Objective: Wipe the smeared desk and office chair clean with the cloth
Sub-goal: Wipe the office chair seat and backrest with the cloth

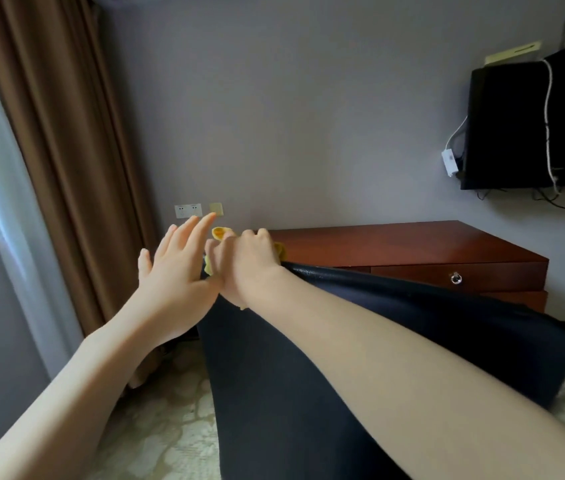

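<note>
Pressing one yellow cloth [220, 233] onto top edge of one dark office chair [430, 313].
Clenching right hand [246, 261] around cloth; holding left hand [173, 268] released and flat, just beside it; facing one wooden desk [412, 244].
</note>
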